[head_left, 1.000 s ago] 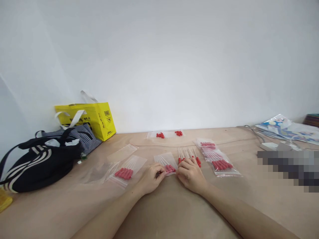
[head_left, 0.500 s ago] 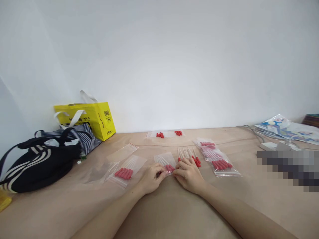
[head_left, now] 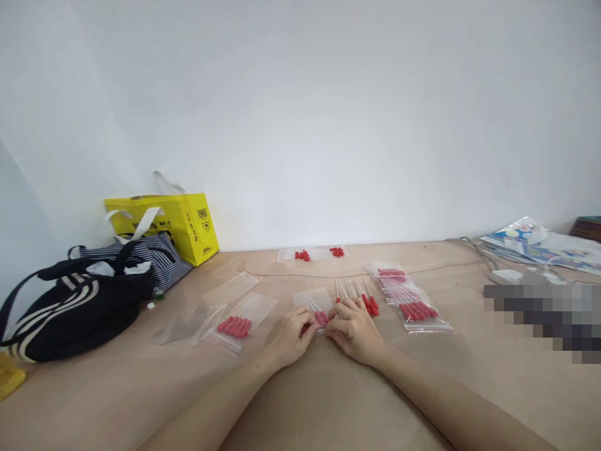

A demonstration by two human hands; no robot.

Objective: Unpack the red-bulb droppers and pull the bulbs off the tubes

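Left hand (head_left: 290, 335) and right hand (head_left: 357, 329) meet at the near end of a small clear plastic bag of red-tipped sticks (head_left: 312, 302). Each grip is narrow, pinching its edge and keeping it flat on the beige worktop (head_left: 328, 401). Loose red-tipped sticks (head_left: 357, 289) lie just right.

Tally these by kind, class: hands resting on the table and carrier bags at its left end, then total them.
Hands: 2 (left hand, right hand)
Carrier bags: 3 (yellow bag, navy striped bag, black bag)
Total: 5
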